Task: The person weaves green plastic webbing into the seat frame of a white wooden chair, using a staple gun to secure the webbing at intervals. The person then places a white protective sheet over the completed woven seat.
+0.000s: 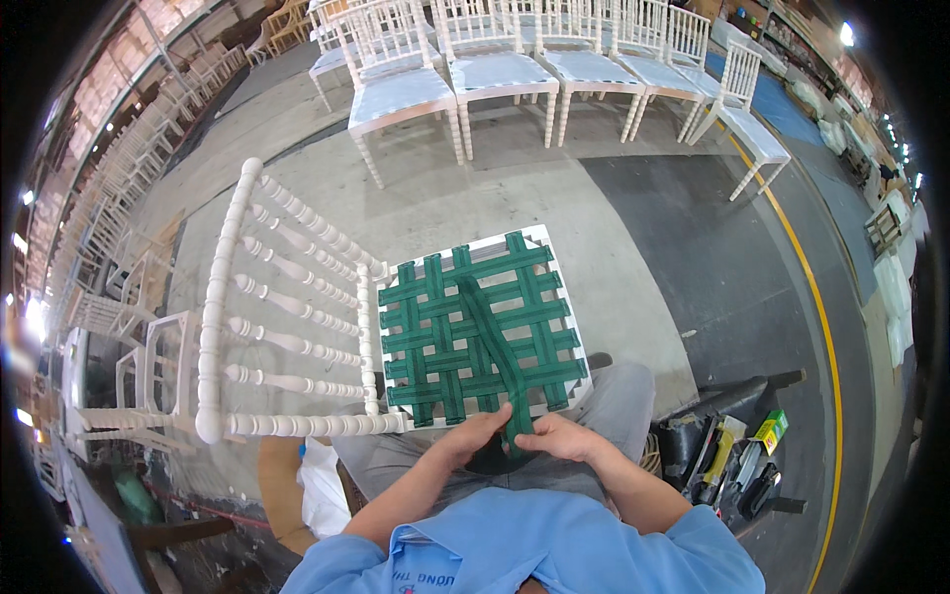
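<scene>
A white chair (210,327) with turned spindles stands in front of me, its back toward my left. Green webbing straps (416,332) are woven over and under each other across its seat frame (586,342). One loose green webbing strap (492,342) runs slantwise over the weave to the near edge. My left hand (477,436) is closed on this strap at the near edge, thumb against it. Just beside it, my right hand (559,438) pinches the same strap from the other side. The lower end of the strap is partly hidden between my hands and lap.
An open tool bag (683,445) with several tools and a green-yellow box (771,432) lies on the floor at my right. Brown cardboard (282,485) and white paper (322,490) lie at my lower left. Rows of white chairs (500,71) stand ahead; more unfinished frames (170,361) stand left.
</scene>
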A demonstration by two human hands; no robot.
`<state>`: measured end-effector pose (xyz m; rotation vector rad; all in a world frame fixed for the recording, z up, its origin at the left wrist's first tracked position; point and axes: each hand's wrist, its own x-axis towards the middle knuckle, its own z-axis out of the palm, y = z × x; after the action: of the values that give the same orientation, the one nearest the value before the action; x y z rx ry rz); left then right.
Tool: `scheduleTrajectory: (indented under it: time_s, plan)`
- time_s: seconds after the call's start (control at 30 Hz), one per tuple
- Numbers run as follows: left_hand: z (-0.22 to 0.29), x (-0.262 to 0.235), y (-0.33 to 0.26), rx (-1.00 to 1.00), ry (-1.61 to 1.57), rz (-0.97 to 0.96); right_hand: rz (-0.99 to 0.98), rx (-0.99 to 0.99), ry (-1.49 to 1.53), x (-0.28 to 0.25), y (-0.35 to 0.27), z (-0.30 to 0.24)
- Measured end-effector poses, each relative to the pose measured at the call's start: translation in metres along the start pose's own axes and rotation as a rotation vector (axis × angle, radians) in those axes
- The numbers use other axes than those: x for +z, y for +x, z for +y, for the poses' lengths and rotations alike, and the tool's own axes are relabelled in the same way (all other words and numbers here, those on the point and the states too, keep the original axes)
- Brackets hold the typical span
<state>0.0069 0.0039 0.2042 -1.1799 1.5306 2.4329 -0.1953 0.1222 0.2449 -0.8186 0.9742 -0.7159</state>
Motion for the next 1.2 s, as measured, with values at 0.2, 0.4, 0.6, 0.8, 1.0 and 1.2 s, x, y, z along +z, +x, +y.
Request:
scheduleTrajectory:
  time_s: [0.2, 0.4, 0.6, 0.8, 1.0, 1.2]
  plan:
    - [0.075, -0.023, 0.030, 0.221, -0.917, 0.028, -0.188, 0.131, -0.445, 0.012, 0.008, -0.004]
    - [0.162, -0.049, 0.013, 0.434, -0.725, 0.247, -0.103, 0.085, -0.719, 0.002, 0.014, 0.002]
    - [0.109, 0.014, -0.007, 0.358, -0.880, 0.252, 0.391, -0.400, -0.352, -0.013, 0.036, -0.019]
    - [0.088, 0.008, -0.026, 0.366, -0.854, 0.222, 0.236, -0.224, -0.486, 0.000, 0.035, -0.021]
    - [0.071, 0.001, -0.003, 0.252, -0.737, 0.392, 0.045, -0.050, -0.658, 0.016, 0.011, 0.012]
    - [0.049, 0.007, 0.044, 0.028, -0.681, 0.400, 0.109, 0.049, -0.840, 0.000, -0.007, 0.000]
